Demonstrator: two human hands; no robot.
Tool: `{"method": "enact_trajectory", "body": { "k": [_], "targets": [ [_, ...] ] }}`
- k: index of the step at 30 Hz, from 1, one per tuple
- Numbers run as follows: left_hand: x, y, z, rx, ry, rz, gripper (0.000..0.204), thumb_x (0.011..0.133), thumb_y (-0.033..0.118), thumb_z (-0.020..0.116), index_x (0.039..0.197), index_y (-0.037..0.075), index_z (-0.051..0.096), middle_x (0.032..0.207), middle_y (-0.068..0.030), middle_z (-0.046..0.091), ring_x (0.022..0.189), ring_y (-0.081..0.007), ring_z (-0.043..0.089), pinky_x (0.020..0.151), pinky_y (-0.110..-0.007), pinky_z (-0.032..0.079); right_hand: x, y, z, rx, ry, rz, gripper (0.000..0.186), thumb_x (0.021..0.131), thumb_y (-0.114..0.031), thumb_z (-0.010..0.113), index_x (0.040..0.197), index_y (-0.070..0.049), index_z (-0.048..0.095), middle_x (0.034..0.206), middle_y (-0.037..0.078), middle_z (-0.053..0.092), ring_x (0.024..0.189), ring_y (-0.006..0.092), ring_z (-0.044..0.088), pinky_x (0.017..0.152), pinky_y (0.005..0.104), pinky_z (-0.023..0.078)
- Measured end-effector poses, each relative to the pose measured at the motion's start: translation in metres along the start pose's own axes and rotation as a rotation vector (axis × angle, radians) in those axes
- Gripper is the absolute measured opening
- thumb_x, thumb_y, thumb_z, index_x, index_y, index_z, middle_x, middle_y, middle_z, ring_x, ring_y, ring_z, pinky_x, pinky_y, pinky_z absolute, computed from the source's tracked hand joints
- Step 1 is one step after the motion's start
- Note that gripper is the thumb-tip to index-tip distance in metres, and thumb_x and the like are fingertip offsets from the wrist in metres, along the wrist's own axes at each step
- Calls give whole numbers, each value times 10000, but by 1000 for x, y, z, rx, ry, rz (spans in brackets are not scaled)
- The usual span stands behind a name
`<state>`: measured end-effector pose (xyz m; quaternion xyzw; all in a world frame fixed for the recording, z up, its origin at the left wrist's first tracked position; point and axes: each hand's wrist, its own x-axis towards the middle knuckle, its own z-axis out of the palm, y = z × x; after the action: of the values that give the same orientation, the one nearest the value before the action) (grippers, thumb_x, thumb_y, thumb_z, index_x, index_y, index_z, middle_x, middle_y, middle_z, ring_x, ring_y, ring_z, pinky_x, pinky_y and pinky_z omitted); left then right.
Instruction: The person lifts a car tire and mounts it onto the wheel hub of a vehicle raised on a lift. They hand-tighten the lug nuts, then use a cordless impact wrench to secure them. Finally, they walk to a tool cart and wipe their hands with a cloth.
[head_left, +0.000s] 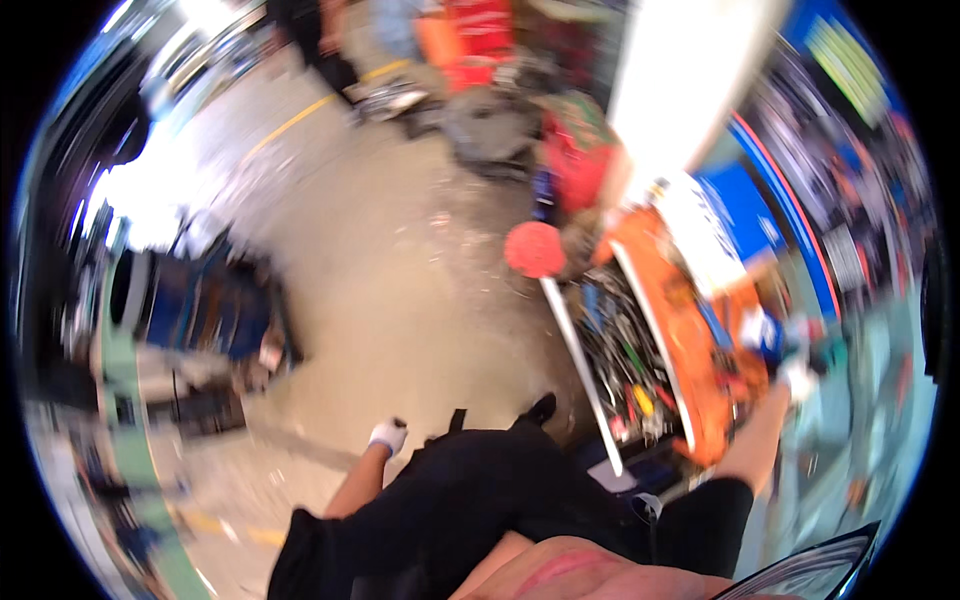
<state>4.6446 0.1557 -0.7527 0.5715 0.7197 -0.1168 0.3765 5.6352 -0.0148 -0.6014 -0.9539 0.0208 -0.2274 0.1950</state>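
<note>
My left hand [389, 436], in a white glove with dark fingertips, hangs low over the floor beside my body. Nothing shows clearly in it, and its fingers are smeared by motion. My right hand [798, 381], also in a white glove, reaches out over the right side where an orange-topped tool cart [690, 335] meets a teal surface [870, 400]. Close to it are a blue-and-white container [763, 334] and a dark green object [830, 352]. Blur hides whether it grips anything. Below the cart top, an open drawer [585, 375] holds several hand tools.
A round red stool-like disc [534, 249] stands by the drawer. Beyond are a red bag-like bundle [577, 150] and a grey heap [490, 125]. A blue-and-white box [735, 220] rests on the cart. Dark blue equipment [205, 305] stands left; another person [318, 45] is far off.
</note>
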Motion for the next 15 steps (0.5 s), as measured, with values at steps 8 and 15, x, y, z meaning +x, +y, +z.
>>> {"method": "enact_trajectory", "body": {
  "k": [8, 15],
  "targets": [
    [-80, -139, -4, -315, 167, -114, 489, 966, 395, 639, 1285, 30, 702, 1235, -236, 738, 1181, -394, 696, 1048, -455, 533, -367, -122, -53, 682, -118, -403, 580, 986, -297, 731, 1416, 67, 595, 1333, 283, 683, 1225, 420, 668, 1070, 497, 518],
    [-166, -413, 16, -353, 199, -263, 567, 1000, 527, 536, 1194, 38, 750, 1152, -244, 756, 1103, -419, 713, 999, -482, 549, -876, -163, -173, 449, -1489, -1292, 632, 930, -193, 738, 1487, 26, 536, 1390, 253, 666, 1278, 360, 660, 1072, 432, 527]
  ]
}}
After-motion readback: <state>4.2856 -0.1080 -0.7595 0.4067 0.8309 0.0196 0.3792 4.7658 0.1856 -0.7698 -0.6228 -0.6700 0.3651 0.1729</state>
